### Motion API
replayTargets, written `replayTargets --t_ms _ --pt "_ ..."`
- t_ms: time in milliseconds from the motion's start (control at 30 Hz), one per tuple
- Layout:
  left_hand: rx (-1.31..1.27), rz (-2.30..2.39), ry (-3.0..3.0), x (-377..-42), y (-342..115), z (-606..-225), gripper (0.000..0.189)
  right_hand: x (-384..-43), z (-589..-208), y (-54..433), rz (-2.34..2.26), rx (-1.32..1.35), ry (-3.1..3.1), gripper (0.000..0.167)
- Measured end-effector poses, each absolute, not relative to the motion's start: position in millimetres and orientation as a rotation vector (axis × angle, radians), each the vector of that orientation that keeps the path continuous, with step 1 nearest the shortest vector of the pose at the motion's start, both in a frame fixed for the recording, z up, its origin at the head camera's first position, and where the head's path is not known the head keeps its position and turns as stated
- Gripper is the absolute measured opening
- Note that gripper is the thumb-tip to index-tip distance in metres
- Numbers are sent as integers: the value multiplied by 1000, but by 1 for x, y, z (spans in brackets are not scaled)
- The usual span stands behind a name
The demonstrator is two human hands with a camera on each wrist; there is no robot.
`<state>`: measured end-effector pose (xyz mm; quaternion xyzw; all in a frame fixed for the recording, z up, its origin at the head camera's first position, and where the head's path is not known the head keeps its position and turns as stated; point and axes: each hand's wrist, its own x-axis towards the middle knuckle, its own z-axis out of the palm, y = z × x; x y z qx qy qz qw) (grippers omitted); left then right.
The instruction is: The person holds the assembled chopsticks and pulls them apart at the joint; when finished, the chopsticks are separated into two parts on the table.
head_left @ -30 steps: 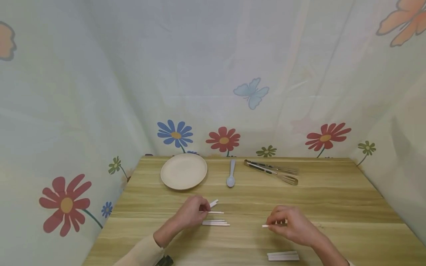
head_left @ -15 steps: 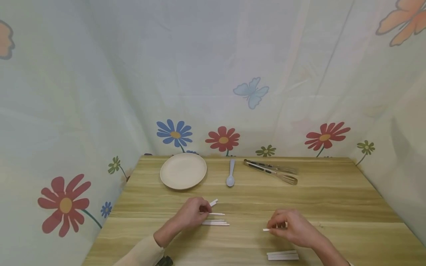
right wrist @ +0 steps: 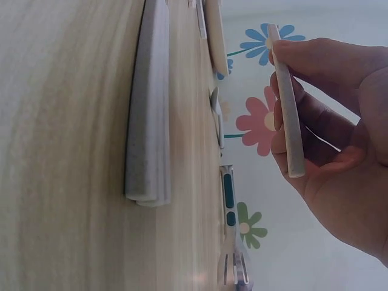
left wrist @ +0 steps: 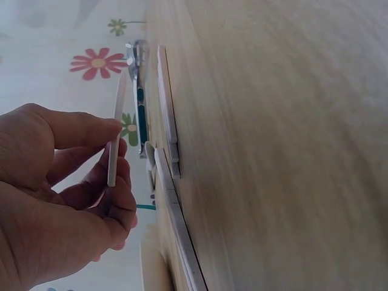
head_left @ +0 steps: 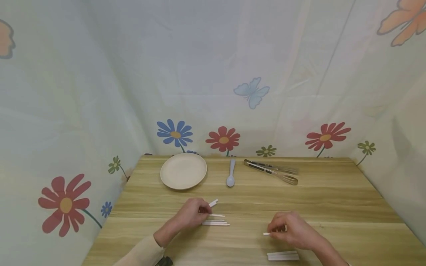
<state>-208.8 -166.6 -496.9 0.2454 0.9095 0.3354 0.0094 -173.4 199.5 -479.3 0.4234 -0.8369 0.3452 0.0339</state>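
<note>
My left hand (head_left: 196,213) pinches a thin white stick (head_left: 217,215) between thumb and fingertips, raised off the table in the left wrist view. Just below that hand lie several more white sticks (head_left: 215,223), side by side. A further small group of sticks (head_left: 213,203) pokes out at an angle from behind its fingers. On the right, my right hand (head_left: 289,229) grips another white stick (right wrist: 289,115), also clear of the table; in the head view only its tip shows past the fingers. Nearer me than this hand rests a neat bundle of white sticks (head_left: 283,255).
A round cream plate (head_left: 183,171) stands at the back left of the wooden table (head_left: 332,199). Right of it lie a pale blue spoon (head_left: 231,173) and metal tongs (head_left: 271,171). A flower-printed curtain (head_left: 213,74) closes off the back and sides.
My right hand has come down and nearer to the front bundle with its stick. My left hand has shifted slightly toward me, still holding its stick.
</note>
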Motion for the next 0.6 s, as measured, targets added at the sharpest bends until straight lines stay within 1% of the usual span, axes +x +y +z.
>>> replayTargets --t_ms 267,600 --pt "788 1047 2820 -210 -167 -500 13 -171 -484 200 1049 1329 -2566 21" --pt "738 1021 2790 -208 -166 -496 12 -170 -487 201 1071 1374 -2614 17"
